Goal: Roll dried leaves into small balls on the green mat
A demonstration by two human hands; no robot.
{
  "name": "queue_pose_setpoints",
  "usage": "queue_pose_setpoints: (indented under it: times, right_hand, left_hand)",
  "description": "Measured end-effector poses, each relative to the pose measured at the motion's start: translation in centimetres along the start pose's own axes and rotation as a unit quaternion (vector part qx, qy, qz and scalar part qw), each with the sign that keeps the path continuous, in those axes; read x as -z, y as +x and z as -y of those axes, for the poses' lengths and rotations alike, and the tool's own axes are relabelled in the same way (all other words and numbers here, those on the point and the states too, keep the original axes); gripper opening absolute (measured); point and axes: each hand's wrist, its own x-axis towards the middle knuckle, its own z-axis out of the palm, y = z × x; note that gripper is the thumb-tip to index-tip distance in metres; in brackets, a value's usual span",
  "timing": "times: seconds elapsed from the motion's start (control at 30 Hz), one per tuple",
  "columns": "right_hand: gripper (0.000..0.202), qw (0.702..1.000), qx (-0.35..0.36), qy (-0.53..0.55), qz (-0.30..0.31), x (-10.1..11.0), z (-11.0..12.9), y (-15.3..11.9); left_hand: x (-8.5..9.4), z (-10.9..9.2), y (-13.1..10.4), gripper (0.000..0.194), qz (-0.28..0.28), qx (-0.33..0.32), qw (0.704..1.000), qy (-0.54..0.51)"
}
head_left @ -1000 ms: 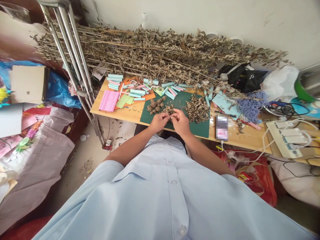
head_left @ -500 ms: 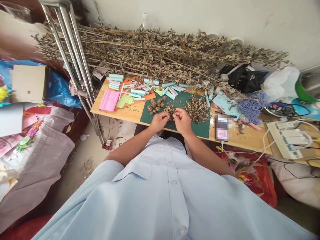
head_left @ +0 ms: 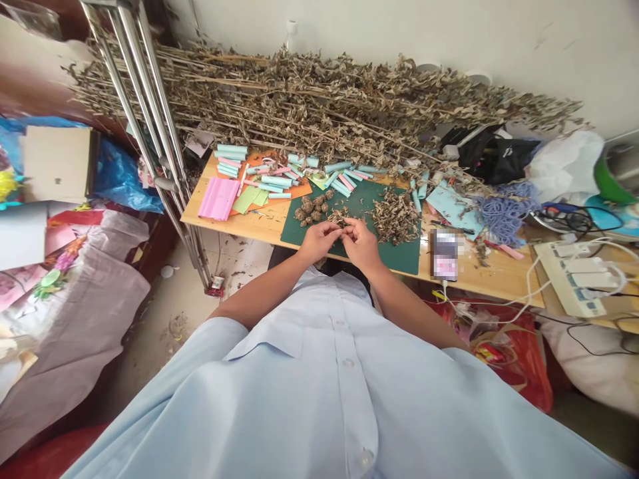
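A flat dark-green rectangular cutting mat [head_left: 362, 199] lies on a pale wooden table [head_left: 499, 273]. Over the mat's near edge, the left hand [head_left: 317, 242] and right hand [head_left: 361, 245] meet at their tips. The thumb and fingertips of each are drawn together; at this size I cannot tell whether a scrap of leaf is pinched between them.

Just beyond the fingertips, on the mat, is a small heap of crumpled brown dried leaves [head_left: 338, 216]. A larger loose pile of curled brown dried leaves [head_left: 397, 218] covers the mat's right part, and a cluster of round, rough brown balls [head_left: 311, 210] sits on its left part. Small pale-blue and pink paper rolls [head_left: 277, 181] lie along and past the mat's far-left edge. Behind the mat stretches a long bundle of dry, leafy grey-brown stalks [head_left: 319, 100]. Right of the mat lies a rectangular phone with a lit screen [head_left: 444, 256].
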Motion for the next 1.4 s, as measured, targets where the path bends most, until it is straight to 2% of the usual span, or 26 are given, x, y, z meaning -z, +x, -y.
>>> queue_pose_setpoints:
  times: [0.2, 0.7, 0.9, 1.07, 1.23, 1.4]
  right_hand:
    - [0.046, 0.999, 0.029, -0.039, 0.01, 0.2, 0.4, -0.2]
    - [0.046, 0.997, 0.037, -0.07, 0.012, 0.5, 0.6, -0.3]
    - [0.043, 0.999, 0.011, -0.052, -0.003, 0.5, 0.3, -0.2]
    - [0.042, 0.999, -0.022, 0.002, -0.029, 0.1, -0.2, 0.2]
    - [0.044, 0.994, -0.074, 0.085, -0.005, -0.2, 0.1, 0.4]
    - [0.048, 0.987, -0.119, 0.111, 0.005, -0.3, 0.6, 0.7]
  left_hand:
    - [0.1, 0.3, 0.1, 0.016, 0.004, -0.003, 0.999, 0.05]
    - [-0.4, 0.4, 0.1, 0.019, -0.024, -0.013, 0.995, 0.091]
    - [-0.6, 1.2, 0.3, 0.017, -0.024, -0.005, 0.998, 0.06]
    - [-0.4, 0.7, 0.1, 0.02, -0.022, -0.001, 0.999, 0.049]
    - [-0.3, 0.3, -0.2, 0.022, -0.024, -0.008, 0.998, 0.061]
    - [-0.4, 0.5, -0.2, 0.02, -0.02, -0.019, 0.998, 0.06]
